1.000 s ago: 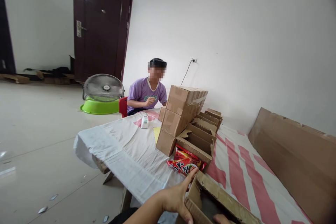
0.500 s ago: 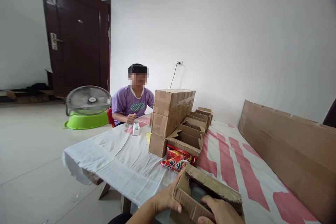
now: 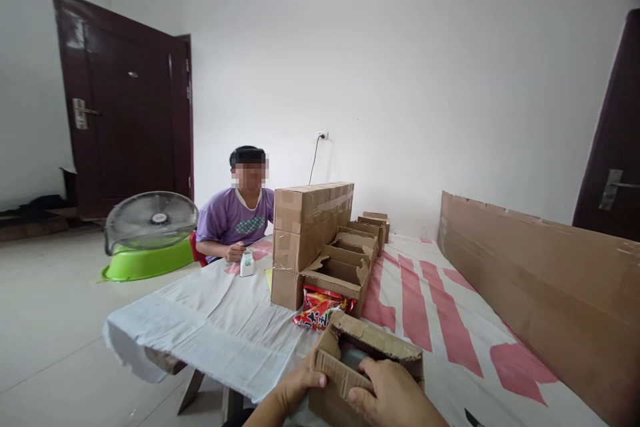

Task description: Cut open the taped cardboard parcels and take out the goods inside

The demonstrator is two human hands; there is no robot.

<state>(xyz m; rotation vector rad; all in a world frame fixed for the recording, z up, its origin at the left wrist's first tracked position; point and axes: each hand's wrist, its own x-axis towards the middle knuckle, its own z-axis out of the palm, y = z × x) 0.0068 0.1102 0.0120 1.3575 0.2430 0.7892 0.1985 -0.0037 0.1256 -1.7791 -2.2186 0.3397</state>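
Note:
At the table's near edge is a small open cardboard box [image 3: 333,370] with rough-cut rims. My left hand [image 3: 300,383] grips it at the left end, the thumb on the near wall. My right hand [image 3: 390,390] is bent over the near wall, thumb on the outside and fingers inside. The fingers are partly hidden there, close to a grey thing [image 3: 353,355] whose kind I cannot make out. Just beyond the box lies a red printed food packet [image 3: 317,310], leaning against a row of open cardboard boxes [image 3: 340,270].
Taped cartons [image 3: 293,250] form a stacked wall along the open boxes. Across the table [image 3: 200,327] sits a person in a purple shirt [image 3: 233,217], a hand by a small white object [image 3: 247,263]. A long cardboard panel [image 3: 525,273] borders the right side. A fan [image 3: 153,220] stands left.
The view has shifted, so the scene sits further left and the far part lower. Both hands stay at the box; the right hand's thumb now shows more against the near wall.

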